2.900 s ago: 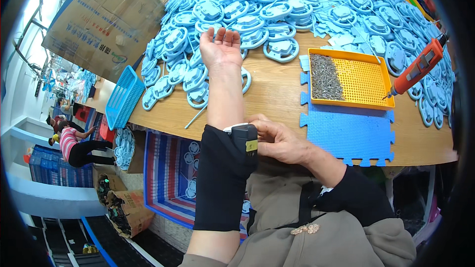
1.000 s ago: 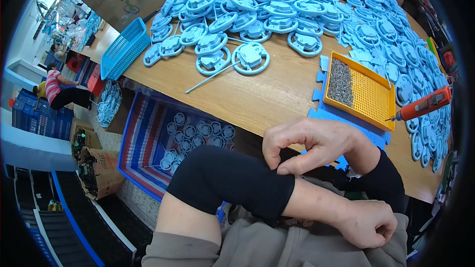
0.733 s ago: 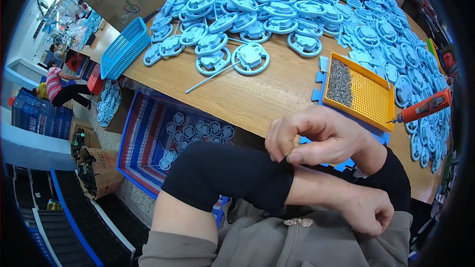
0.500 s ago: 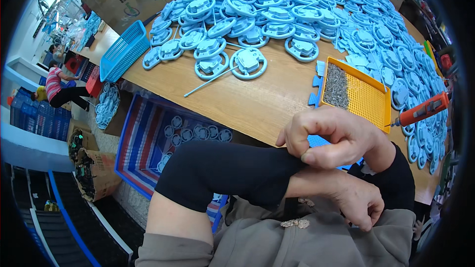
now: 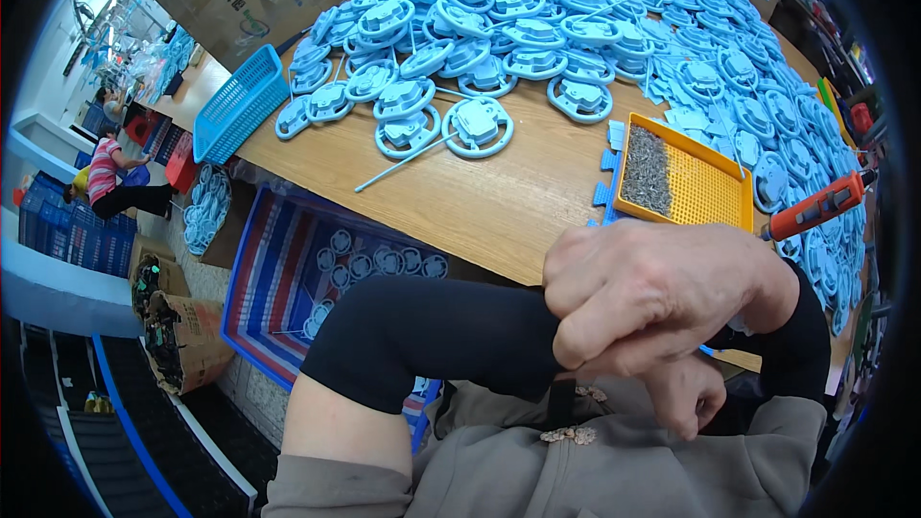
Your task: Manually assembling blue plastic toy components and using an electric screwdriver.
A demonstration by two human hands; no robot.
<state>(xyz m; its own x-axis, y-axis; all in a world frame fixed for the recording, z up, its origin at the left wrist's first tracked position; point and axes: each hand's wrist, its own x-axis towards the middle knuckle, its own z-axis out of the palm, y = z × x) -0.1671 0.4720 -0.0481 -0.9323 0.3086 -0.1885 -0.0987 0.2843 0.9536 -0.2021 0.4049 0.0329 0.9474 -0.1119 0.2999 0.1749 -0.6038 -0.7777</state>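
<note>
A black arm sleeve (image 5: 432, 331) covers my left forearm up to the wrist. My right hand (image 5: 652, 288) lies across that wrist, its fingers curled over the sleeve's cuff and gripping it. Beneath it, my left hand (image 5: 686, 398) hangs with bent fingers in front of my grey-brown jacket (image 5: 537, 480); I see nothing in it, and part of it is covered by the right hand. Another black sleeve (image 5: 806, 326) is on my right forearm. Just beyond my hands stands a yellow tray (image 5: 705, 182) with small metal screws (image 5: 649, 171) in its left part.
Many light-blue toy steering wheels (image 5: 478, 127) are heaped over the wooden table (image 5: 499, 201). An orange-red electric screwdriver (image 5: 815, 206) is at the right. A blue basket (image 5: 240, 101) sits at the table's left edge; below is a striped-lined bin (image 5: 278, 278) of wheels. Someone (image 5: 110, 173) sits far left.
My right hand has turned over and come down onto the left wrist, closing on the sleeve's cuff. The left hand has shifted slightly left. The person at far left has moved an arm.
</note>
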